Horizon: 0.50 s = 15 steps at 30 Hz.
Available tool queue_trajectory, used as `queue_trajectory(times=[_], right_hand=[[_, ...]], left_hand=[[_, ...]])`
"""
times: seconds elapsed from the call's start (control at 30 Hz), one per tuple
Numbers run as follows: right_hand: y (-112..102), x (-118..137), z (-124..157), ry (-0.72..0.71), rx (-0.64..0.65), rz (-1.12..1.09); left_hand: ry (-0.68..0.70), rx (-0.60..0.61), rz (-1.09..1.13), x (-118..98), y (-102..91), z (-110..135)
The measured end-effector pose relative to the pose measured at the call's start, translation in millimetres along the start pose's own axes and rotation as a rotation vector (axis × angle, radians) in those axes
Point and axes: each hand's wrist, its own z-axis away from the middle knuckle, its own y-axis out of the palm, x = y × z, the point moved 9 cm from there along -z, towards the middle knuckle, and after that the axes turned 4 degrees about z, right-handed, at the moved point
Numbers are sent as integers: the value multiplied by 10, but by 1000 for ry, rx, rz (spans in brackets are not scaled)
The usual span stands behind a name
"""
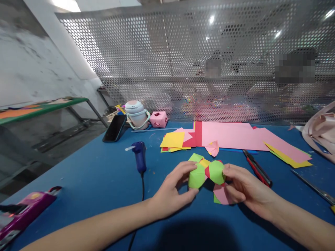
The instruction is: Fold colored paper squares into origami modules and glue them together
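Observation:
A folded paper model point(206, 172) in green, red, yellow and pink rests just above the blue table point(99, 181). My left hand point(171, 191) grips its green left lobe with fingers curled round it. My right hand point(246, 190) pinches the green right lobe and a pink flap below it. Both hands are closed on the model.
Pink, red and yellow paper sheets point(230, 137) lie behind, with a small pink folded piece point(212, 148). A blue glue gun point(140, 157) with cord, a phone point(115, 128), a small pot point(136, 114), a pink paper cube point(158, 119), a red cutter point(258, 168), a stapler point(26, 212) and a bag point(320, 130) surround the work.

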Motion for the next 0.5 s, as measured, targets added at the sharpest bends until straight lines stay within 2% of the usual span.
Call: queue_trajectory(times=[0.3,0.5], right_hand=[[76,-64,-18,71,124,-73],[113,-127,1,127,127,-105]], left_hand=[[91,7,-54,-69,-5,12],[184,-39,-172,-164,-39,15]])
